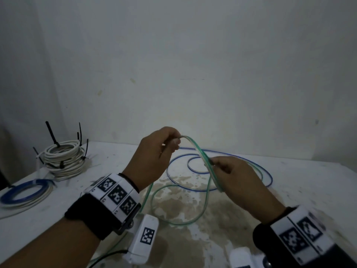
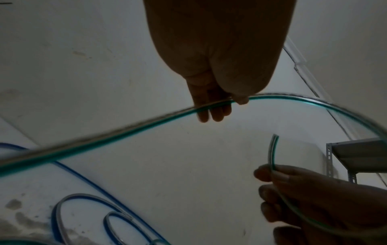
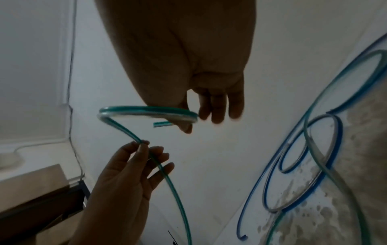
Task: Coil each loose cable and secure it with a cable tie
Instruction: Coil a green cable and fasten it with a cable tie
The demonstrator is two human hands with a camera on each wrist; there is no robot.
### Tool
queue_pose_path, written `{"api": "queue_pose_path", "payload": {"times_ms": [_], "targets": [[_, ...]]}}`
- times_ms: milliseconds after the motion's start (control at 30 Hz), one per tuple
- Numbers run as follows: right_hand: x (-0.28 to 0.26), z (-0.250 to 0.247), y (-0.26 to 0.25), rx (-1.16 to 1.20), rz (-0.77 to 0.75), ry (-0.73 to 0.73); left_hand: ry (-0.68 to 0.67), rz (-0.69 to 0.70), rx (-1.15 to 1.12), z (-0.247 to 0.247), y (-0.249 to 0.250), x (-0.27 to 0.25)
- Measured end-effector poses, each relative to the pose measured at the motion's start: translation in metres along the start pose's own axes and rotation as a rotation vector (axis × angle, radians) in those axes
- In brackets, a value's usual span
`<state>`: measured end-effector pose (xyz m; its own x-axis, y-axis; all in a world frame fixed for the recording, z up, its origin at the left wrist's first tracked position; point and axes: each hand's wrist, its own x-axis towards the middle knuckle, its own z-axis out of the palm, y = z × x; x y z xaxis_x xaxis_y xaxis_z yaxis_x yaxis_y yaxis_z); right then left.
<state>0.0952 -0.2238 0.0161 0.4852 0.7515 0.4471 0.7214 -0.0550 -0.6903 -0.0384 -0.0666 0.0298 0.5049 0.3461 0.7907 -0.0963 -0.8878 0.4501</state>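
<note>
A clear cable with a green stripe (image 1: 193, 145) arcs in the air between my hands, and the rest of it lies in loose loops on the white table (image 1: 289, 190). My left hand (image 1: 176, 141) pinches it at the top of the arc. My right hand (image 1: 212, 163) pinches it lower, near its free end. In the left wrist view the left hand (image 2: 234, 101) pinches the green cable (image 2: 146, 122), and the short cut end sticks up from the right hand (image 2: 270, 172). From the right wrist, the right hand (image 3: 186, 126) and left hand (image 3: 142, 144) hold a small loop of green cable (image 3: 146, 109).
A blue-striped cable (image 1: 268, 175) lies in loose loops behind the hands. At the left stand stacked white coils (image 1: 63, 161) bound with black cable ties (image 1: 51, 132), and a flat blue-and-white coil (image 1: 25, 194) lies nearer. The table is stained brown in the middle. A metal shelf (image 2: 356, 157) stands to the right.
</note>
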Motion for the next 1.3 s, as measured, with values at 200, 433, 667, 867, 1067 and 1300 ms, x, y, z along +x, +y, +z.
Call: {"api": "queue_pose_path", "payload": {"times_ms": [200,433,667,867,1067,1300], "targets": [[-0.001,-0.003,-0.004,0.054,0.112,-0.033,-0.116,0.141,0.05,0.006,-0.006,-0.006],[-0.001,-0.005,-0.01,0.956,0.535,-0.179,-0.128,0.359,0.173,0.016,0.011,-0.013],[0.0,0.009,-0.003,1.084,0.555,-0.209,-0.154,0.355,0.148,0.023,0.016,-0.016],[-0.004,0.017,0.002,1.153,0.666,-0.243,-0.188,0.384,0.145,0.025,0.018,-0.015],[-0.004,0.018,0.008,1.173,0.863,-0.331,-0.195,0.343,0.162,0.027,0.008,-0.02],[-0.01,0.019,-0.003,1.143,0.665,-0.323,-0.214,0.31,0.134,0.027,0.008,-0.021]]}}
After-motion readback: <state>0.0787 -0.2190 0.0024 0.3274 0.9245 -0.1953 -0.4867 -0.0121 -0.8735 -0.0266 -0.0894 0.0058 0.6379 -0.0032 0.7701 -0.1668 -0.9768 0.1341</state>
